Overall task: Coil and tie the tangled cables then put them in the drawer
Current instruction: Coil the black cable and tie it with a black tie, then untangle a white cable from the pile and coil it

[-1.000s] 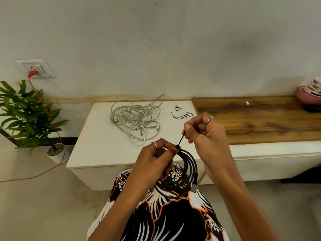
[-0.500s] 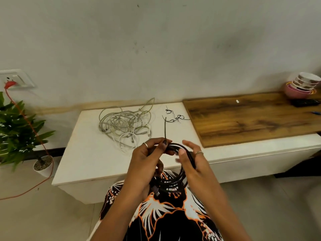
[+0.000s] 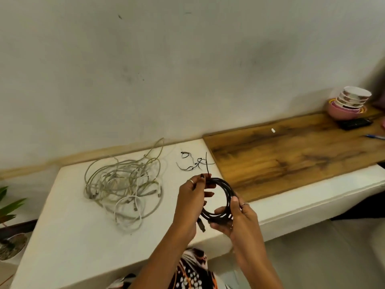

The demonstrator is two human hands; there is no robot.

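Black cable coil: wound into a neat ring, held up in the air over the front edge of the white table, between both hands. A thin black tie stands up from the top of the ring; its free end points up and away. A plug end hangs below the ring beside the left wrist.

Left hand: grip pinches the top of the coil at the tie's base, thumb and fingers curled in, ring on one finger.

Right hand: grip closed round the coil's lower right arc, thumb over the strands, fingers beneath; ring on one finger.

On the table, left of the hands: tangled pale cables, a loose heap, well apart from the coil. Behind the hands, near the wall: a few spare black ties lying loose.

Right part of the table: wooden panel. At its far end, stacked bowls, a dark flat object just beside them, a blue pen near the frame edge.

Far left: potted plant on the floor, partly cut off.
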